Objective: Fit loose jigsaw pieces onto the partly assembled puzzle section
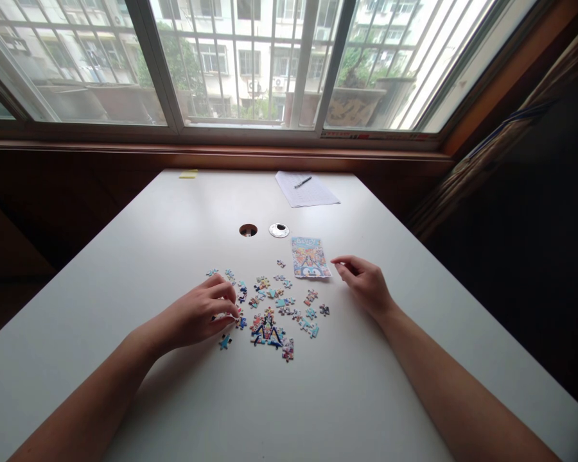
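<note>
Left hand (207, 309) low over left edge of puzzle spread, fingers bent, thumb and index tips near each other at some pieces; can't tell if one is clamped between them. Right hand (365, 283) just beside right edge of small picture card (310, 256); fingers loosely curled, thumb and index tips slightly apart, nothing seen between them.

Partly joined puzzle section (267, 332) sits mid-tabletop (337, 404), between the hands, nearer the left one. Pinkish piece (288, 349) at its lower right corner, fit unclear. Loose pieces (311, 296) scattered left, right and beyond it; teal piece (225, 341) just below left hand. Card lies flat past the pieces. Farther back: round hole (248, 230), metal ring (279, 230), papers (306, 191) with pen (303, 182) on top, yellow slip (188, 174) near far edge.
</note>
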`<state>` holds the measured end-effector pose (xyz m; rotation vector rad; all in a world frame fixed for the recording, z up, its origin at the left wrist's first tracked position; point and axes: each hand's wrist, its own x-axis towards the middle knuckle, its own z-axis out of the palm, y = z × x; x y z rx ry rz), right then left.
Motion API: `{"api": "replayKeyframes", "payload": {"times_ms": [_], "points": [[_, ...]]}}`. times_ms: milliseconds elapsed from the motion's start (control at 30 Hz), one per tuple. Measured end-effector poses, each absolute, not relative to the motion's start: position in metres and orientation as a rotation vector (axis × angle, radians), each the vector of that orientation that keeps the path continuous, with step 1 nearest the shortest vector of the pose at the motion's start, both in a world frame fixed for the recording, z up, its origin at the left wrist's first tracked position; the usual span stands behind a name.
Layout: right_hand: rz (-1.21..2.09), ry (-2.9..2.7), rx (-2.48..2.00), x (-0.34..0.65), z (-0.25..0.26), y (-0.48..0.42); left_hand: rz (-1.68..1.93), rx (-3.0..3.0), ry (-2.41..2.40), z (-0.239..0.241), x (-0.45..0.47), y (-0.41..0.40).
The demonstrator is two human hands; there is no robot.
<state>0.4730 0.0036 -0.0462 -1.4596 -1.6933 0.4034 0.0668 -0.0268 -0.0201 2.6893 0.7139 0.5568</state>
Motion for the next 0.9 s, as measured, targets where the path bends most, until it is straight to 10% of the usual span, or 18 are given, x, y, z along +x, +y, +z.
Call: {"api": "replayKeyframes", "payload": {"times_ms": [900], "points": [[0.418, -1.682, -1.462, 0.4738, -0.0478, 0.0035, 0.546, 2.703, 0.723, -0.0162, 0.0692, -0.0289]]}}
